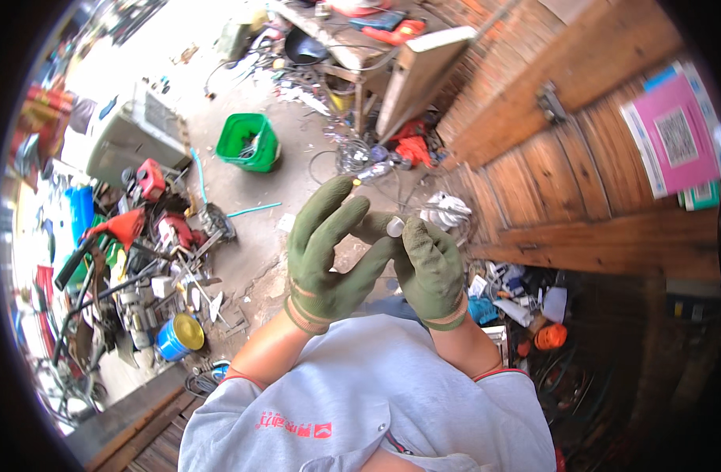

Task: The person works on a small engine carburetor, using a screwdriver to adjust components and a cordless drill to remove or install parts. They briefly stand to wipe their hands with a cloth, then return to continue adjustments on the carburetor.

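**Two green gloves, one tiny round piece**

The right hand (430,271) pinches a small round silver piece (395,226) at its fingertips. Just left of the piece, the left hand (327,256) has its fingers spread, touching it. The thick gloves could slip, I think, dropping it. Beyond the piece lie a wire tangle (360,157) and a green bucket (249,141).

Small round silvery metal piece (395,226), kinda disc-shaped, flat face up, pinched right at the gloved fingertips where both hands meet.
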Action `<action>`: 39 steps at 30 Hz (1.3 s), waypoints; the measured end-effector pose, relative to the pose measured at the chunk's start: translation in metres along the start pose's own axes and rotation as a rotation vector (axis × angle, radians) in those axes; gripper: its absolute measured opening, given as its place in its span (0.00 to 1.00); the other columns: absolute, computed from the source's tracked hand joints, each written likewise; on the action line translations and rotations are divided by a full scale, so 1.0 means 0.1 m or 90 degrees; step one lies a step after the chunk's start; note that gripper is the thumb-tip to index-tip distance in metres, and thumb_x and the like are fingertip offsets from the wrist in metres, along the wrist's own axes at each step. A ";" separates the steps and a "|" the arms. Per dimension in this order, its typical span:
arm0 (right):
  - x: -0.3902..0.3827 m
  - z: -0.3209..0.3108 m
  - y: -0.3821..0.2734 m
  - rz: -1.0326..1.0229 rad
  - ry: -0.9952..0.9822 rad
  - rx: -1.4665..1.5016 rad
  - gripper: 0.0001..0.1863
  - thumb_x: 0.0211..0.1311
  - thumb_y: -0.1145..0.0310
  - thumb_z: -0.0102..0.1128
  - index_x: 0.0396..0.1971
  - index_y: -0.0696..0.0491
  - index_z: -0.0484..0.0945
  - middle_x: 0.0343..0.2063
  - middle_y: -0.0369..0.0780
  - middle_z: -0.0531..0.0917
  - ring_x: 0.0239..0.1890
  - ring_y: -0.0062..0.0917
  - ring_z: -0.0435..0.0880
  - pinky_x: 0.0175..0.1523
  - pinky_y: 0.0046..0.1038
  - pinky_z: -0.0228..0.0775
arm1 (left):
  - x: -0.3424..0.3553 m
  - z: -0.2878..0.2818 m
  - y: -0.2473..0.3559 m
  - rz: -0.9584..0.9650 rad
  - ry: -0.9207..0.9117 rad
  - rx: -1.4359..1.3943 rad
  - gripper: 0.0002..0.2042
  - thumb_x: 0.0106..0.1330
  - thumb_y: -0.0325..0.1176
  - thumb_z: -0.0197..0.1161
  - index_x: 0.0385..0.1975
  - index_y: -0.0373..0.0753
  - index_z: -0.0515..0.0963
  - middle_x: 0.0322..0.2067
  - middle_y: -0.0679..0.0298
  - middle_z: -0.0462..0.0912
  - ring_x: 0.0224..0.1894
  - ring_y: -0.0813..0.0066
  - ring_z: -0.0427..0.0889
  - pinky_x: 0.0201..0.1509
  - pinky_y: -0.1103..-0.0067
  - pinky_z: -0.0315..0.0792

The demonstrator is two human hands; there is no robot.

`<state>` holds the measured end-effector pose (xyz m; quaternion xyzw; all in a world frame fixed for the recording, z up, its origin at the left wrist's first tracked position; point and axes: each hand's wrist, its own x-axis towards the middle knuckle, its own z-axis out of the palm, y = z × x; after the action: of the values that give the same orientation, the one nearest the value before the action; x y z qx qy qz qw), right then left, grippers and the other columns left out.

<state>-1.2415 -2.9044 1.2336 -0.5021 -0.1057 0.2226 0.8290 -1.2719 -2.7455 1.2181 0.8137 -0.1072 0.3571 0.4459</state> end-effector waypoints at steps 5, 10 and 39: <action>0.51 0.68 0.40 0.024 -0.013 -0.018 0.19 0.78 0.64 0.55 0.56 0.64 0.80 0.47 0.42 0.87 0.48 0.19 0.83 0.54 0.23 0.76 | 0.03 -0.64 -0.55 -0.037 0.036 0.006 0.30 0.51 0.26 0.77 0.57 0.33 0.78 0.59 0.46 0.77 0.56 0.50 0.82 0.56 0.66 0.79; 0.96 1.16 0.60 0.127 0.044 -0.221 0.14 0.74 0.67 0.60 0.48 0.63 0.85 0.32 0.33 0.86 0.35 0.12 0.79 0.40 0.19 0.73 | 0.16 -1.16 -0.99 -0.025 0.016 0.092 0.22 0.54 0.28 0.73 0.51 0.34 0.81 0.52 0.49 0.82 0.53 0.49 0.84 0.54 0.64 0.80; 5.02 0.82 2.41 0.210 -0.155 -0.729 0.18 0.68 0.64 0.65 0.50 0.62 0.83 0.46 0.47 0.88 0.50 0.29 0.87 0.57 0.29 0.77 | 0.47 -2.50 -4.98 -0.745 0.255 -0.014 0.12 0.72 0.35 0.65 0.46 0.32 0.85 0.35 0.68 0.87 0.35 0.85 0.78 0.39 0.84 0.73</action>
<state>-0.8967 -2.5061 1.0361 -0.8490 -0.2234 0.3116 0.3635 -1.1133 -2.2497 1.0133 0.6503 0.4390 0.1978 0.5875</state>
